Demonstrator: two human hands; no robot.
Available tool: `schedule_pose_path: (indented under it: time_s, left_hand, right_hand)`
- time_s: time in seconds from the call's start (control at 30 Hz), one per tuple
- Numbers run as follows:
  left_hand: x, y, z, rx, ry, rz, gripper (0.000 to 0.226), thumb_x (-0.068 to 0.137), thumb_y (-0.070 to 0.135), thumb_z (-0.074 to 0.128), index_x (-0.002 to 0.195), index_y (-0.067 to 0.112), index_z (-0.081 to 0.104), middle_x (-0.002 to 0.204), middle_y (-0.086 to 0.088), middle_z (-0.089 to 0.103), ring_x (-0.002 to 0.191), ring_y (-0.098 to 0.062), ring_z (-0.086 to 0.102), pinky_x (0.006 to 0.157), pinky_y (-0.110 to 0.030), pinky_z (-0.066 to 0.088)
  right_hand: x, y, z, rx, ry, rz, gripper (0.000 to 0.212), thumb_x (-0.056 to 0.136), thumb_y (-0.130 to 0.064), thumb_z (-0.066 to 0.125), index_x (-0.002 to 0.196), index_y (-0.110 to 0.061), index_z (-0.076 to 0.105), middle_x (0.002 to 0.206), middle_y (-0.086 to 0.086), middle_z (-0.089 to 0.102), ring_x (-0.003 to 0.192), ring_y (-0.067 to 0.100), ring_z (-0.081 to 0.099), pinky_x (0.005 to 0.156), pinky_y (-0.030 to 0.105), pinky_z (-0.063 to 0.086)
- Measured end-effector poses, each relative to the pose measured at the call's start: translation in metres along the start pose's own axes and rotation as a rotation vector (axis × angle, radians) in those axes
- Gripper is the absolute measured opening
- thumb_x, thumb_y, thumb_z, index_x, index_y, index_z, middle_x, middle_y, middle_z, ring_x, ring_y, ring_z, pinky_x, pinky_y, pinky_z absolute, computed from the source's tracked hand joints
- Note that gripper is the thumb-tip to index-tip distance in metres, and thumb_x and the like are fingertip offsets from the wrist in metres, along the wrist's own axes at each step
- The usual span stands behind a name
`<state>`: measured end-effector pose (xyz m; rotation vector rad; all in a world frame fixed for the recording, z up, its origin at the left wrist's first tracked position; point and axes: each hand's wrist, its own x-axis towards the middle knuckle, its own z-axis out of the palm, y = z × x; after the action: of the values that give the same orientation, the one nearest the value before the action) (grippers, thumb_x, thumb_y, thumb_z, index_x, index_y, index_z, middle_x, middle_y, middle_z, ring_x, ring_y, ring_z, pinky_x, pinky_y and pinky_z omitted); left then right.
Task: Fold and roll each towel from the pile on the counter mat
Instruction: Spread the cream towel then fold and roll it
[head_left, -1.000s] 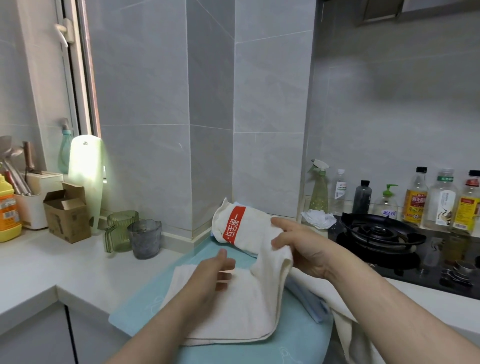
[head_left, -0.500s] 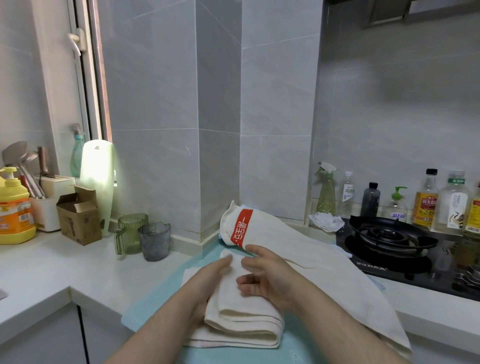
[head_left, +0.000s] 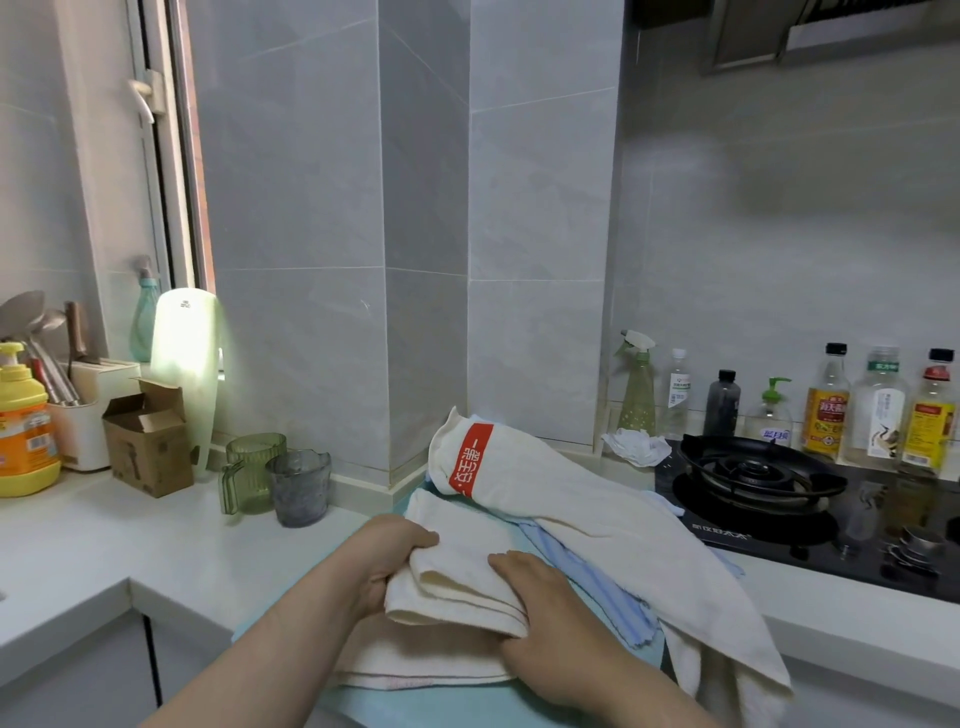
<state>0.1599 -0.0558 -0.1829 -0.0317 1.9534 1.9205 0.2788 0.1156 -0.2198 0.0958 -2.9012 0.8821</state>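
A cream towel (head_left: 457, 582) lies partly rolled on the light blue counter mat (head_left: 441, 701). My left hand (head_left: 387, 558) grips the roll's left end, fingers curled over the top. My right hand (head_left: 540, 597) grips the roll's right end, thumb tucked under it. The towel's flat remainder (head_left: 415, 660) spreads toward me below the roll. Behind, a long cream towel with a red label (head_left: 571, 499) drapes over a pale blue cloth (head_left: 587, 577) and hangs off the counter's front edge at the right.
A gas stove (head_left: 763, 478) sits right of the mat, with bottles (head_left: 826, 405) along the wall behind it and a crumpled tissue (head_left: 636, 447). Left of the mat stand two cups (head_left: 296, 486), a cardboard box (head_left: 148, 441) and a yellow soap bottle (head_left: 23, 426).
One second ago my right hand was folding a towel layer leftward. Since then both hands have come onto the folded towel and rolled its near part up, away from me.
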Motion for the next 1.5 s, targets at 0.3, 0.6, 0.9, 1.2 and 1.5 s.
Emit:
schedule_pose_path:
  time_s: [0.3,0.6,0.9,1.2,1.5]
  left_hand:
    - [0.003,-0.018,-0.036,0.303,0.122,0.06,0.021,0.085,-0.004,0.053,0.104,0.0,0.061,0.097,-0.026,0.069,0.09,-0.041,0.068,0.084,-0.05,0.056]
    - [0.014,-0.028,-0.038,0.691,0.337,0.268,0.023,0.082,0.002,0.047,0.097,0.012,0.061,0.096,-0.007,0.064,0.088,-0.023,0.059,0.073,-0.032,0.046]
    - [0.015,-0.037,-0.054,0.461,0.266,0.271,0.045,0.081,-0.012,0.036,0.099,0.01,0.071,0.091,-0.01,0.072,0.084,-0.026,0.068,0.081,-0.041,0.058]
    - [-0.015,-0.043,-0.064,0.816,0.281,0.455,0.03,0.084,0.038,0.066,0.112,0.036,0.056,0.12,0.008,0.052,0.107,-0.013,0.055,0.092,-0.031,0.045]
    - [-0.035,-0.055,-0.081,1.099,-0.05,0.598,0.024,0.077,0.049,0.073,0.079,0.065,0.055,0.125,0.031,0.041,0.122,0.009,0.042,0.101,-0.009,0.03]
  right_hand:
    - [0.002,-0.003,0.008,-0.093,-0.026,-0.062,0.06,0.085,-0.027,0.051,0.142,-0.038,0.037,0.159,-0.013,0.014,0.145,0.007,0.012,0.118,0.028,0.016]
    - [0.006,-0.004,0.012,-0.133,-0.057,-0.096,0.06,0.086,-0.033,0.05,0.144,-0.037,0.036,0.16,-0.01,0.014,0.147,0.01,0.009,0.12,0.032,0.013]
    - [0.011,-0.003,0.023,-0.16,-0.132,-0.119,0.068,0.086,-0.026,0.048,0.147,-0.045,0.025,0.162,-0.013,-0.002,0.148,0.01,-0.01,0.121,0.038,0.001]
    - [0.01,0.007,0.016,0.057,0.042,-0.091,0.042,0.093,-0.031,0.049,0.135,-0.036,0.05,0.148,-0.019,0.028,0.138,-0.001,0.024,0.116,0.022,0.018]
    - [0.003,0.011,0.021,0.103,0.147,-0.118,0.011,0.087,-0.033,0.067,0.092,-0.038,0.06,0.107,-0.018,0.052,0.095,0.001,0.052,0.081,0.007,0.04]
